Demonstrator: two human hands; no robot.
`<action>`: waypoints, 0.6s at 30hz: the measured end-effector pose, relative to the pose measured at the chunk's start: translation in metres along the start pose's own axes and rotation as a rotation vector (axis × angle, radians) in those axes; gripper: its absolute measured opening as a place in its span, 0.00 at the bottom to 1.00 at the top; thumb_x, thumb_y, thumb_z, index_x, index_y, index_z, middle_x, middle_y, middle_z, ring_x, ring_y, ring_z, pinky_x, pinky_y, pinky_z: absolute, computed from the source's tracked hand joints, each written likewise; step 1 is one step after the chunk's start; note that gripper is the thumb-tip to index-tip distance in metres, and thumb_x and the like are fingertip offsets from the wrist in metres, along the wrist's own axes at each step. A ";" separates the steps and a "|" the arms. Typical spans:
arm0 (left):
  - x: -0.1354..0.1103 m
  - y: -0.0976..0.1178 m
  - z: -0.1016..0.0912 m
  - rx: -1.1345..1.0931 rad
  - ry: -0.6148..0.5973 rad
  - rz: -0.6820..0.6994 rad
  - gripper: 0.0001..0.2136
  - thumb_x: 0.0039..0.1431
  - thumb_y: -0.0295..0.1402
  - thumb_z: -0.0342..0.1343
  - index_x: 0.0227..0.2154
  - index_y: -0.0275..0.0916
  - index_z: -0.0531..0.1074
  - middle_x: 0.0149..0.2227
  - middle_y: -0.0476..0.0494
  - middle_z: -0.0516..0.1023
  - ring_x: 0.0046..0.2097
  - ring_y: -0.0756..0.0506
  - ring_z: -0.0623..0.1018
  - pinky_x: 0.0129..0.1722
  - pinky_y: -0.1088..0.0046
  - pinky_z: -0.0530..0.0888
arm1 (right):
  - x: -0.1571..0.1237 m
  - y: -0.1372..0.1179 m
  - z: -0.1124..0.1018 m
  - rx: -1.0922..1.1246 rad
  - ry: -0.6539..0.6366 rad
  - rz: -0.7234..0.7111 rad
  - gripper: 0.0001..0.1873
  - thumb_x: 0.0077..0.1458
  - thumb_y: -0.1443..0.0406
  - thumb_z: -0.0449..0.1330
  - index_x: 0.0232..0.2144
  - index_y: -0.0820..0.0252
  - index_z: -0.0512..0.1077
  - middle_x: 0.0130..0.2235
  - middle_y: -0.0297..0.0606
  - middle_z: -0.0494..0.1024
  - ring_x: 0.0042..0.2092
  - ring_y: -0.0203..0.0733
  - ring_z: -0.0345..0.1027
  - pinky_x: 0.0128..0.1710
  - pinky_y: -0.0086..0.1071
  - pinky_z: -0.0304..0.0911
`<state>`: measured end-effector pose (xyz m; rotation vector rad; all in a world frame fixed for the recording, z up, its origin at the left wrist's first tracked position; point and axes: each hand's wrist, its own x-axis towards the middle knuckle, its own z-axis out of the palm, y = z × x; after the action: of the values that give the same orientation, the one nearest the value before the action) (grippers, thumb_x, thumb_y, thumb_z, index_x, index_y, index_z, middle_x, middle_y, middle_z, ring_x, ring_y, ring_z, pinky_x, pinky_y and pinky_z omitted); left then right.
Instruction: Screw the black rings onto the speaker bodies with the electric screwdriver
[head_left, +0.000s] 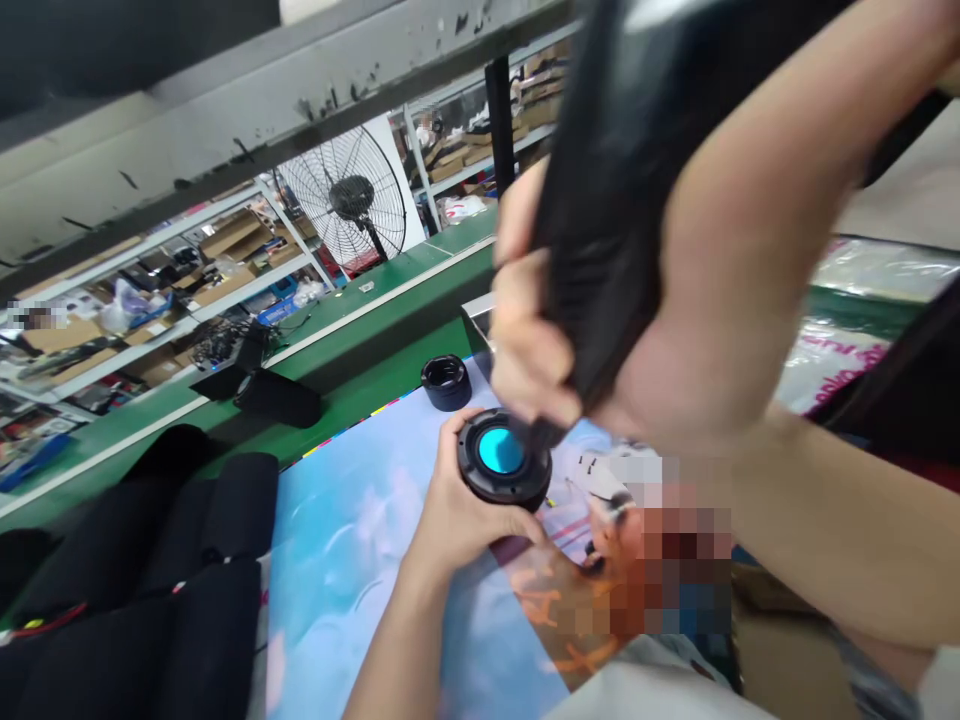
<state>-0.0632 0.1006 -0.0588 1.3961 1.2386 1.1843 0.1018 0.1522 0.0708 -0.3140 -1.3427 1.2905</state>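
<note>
My left hand [450, 510] is wrapped round a black cylindrical speaker part [480, 485], which has a shiny blue disc on top and small holes in its rim. Close to the camera, my right hand [525, 330] grips a black electric screwdriver [607, 230], blurred by motion. The screwdriver's narrow end points down at the right side of the speaker part's rim; whether it touches a screw cannot be made out. Just beyond my left hand, a black ring-shaped part [447, 385] stands on the printed mat [352, 560].
Black fabric-covered cylinders [217, 590] lie on the left, with another black cylinder [277, 398] farther back. A metal beam [225, 120] crosses overhead. Beyond the green bench [390, 290] stand a fan [349, 195] and loaded shelves [217, 240]. Plastic-wrapped goods [847, 350] are at right.
</note>
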 end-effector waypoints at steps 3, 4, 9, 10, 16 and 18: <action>0.001 -0.005 0.002 -0.041 0.018 0.036 0.57 0.15 0.42 0.85 0.56 0.44 0.65 0.53 0.40 0.80 0.57 0.31 0.80 0.60 0.52 0.75 | 0.010 0.019 -0.034 -0.027 0.154 -0.174 0.28 0.51 0.43 0.75 0.33 0.54 0.68 0.19 0.25 0.67 0.15 0.34 0.57 0.12 0.30 0.53; 0.001 -0.007 0.003 -0.042 0.017 0.036 0.57 0.15 0.43 0.85 0.56 0.44 0.65 0.53 0.40 0.80 0.57 0.31 0.80 0.61 0.52 0.74 | 0.012 0.029 -0.045 -0.049 0.211 -0.181 0.27 0.53 0.43 0.74 0.32 0.54 0.68 0.19 0.27 0.67 0.16 0.34 0.58 0.12 0.31 0.53; 0.004 -0.010 0.003 -0.029 0.027 0.040 0.57 0.15 0.46 0.85 0.55 0.45 0.65 0.53 0.40 0.80 0.57 0.31 0.81 0.59 0.53 0.75 | 0.014 0.074 -0.069 -0.101 0.340 -0.171 0.30 0.50 0.41 0.75 0.32 0.54 0.67 0.19 0.27 0.66 0.15 0.35 0.57 0.11 0.30 0.51; 0.004 -0.010 0.003 -0.024 0.026 0.042 0.57 0.15 0.47 0.85 0.55 0.45 0.65 0.53 0.40 0.80 0.57 0.31 0.81 0.59 0.53 0.75 | 0.014 0.078 -0.070 -0.103 0.326 -0.167 0.31 0.49 0.40 0.76 0.31 0.54 0.67 0.18 0.27 0.66 0.14 0.34 0.56 0.10 0.29 0.51; 0.006 -0.010 0.004 -0.059 0.024 0.029 0.57 0.16 0.48 0.85 0.55 0.44 0.64 0.53 0.39 0.80 0.58 0.29 0.80 0.61 0.51 0.74 | 0.011 0.074 -0.075 -0.091 0.246 -0.025 0.33 0.46 0.39 0.76 0.31 0.54 0.65 0.18 0.28 0.67 0.13 0.36 0.57 0.09 0.30 0.51; 0.005 -0.010 0.005 -0.077 0.012 0.029 0.56 0.19 0.47 0.85 0.55 0.44 0.63 0.54 0.39 0.80 0.58 0.30 0.80 0.61 0.51 0.74 | 0.011 0.059 -0.068 -0.080 0.239 -0.008 0.32 0.47 0.38 0.75 0.31 0.54 0.66 0.18 0.29 0.68 0.13 0.37 0.56 0.09 0.32 0.52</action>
<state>-0.0590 0.1059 -0.0687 1.3562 1.1721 1.2492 0.1259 0.2150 0.0093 -0.5019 -1.1917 1.1547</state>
